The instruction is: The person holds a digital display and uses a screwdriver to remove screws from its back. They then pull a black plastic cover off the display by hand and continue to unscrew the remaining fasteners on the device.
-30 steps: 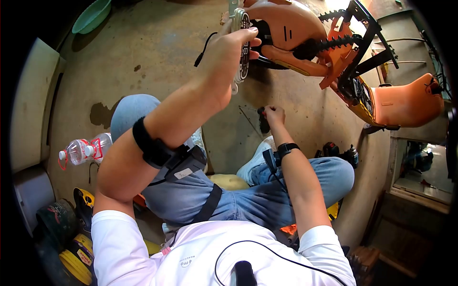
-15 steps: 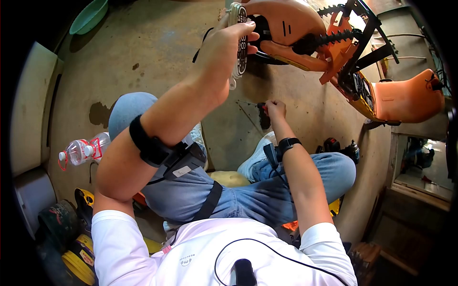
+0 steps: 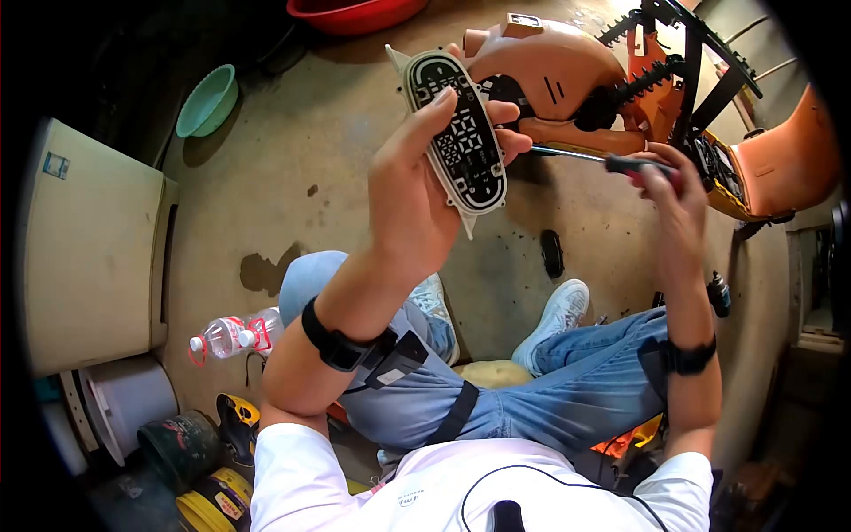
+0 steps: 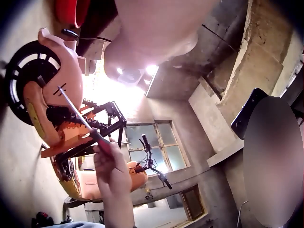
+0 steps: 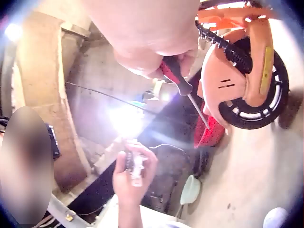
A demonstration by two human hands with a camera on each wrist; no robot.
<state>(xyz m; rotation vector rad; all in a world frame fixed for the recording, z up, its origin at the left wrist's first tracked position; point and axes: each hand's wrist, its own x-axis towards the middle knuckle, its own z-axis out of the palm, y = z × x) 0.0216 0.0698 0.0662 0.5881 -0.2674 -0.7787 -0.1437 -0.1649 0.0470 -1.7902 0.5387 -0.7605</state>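
In the head view the left hand (image 3: 415,195) grips an oval display panel (image 3: 463,133) with a white rim, its black face with white digits turned up and the thumb across it. The right hand (image 3: 678,208) holds a screwdriver (image 3: 634,166) by its red and black handle, the shaft pointing left toward the panel. In the left wrist view the right hand (image 4: 113,173) shows around the screwdriver handle (image 4: 100,141). The right wrist view has the left hand (image 5: 132,178) with the panel (image 5: 137,168) edge-on, and the screwdriver (image 5: 175,76) in the right hand (image 5: 156,61).
An orange scooter body (image 3: 567,75) with black springs lies beyond the hands. A dark object (image 3: 551,254) is on the floor near the right shoe (image 3: 563,315). Bottles (image 3: 222,338) lie at left; a green basin (image 3: 208,102) and red basin (image 3: 355,12) stand farther off.
The right hand has risen from the floor with the screwdriver, leaving the dark object behind. The left hand has turned the panel's face up toward the head camera. The head view has shifted.
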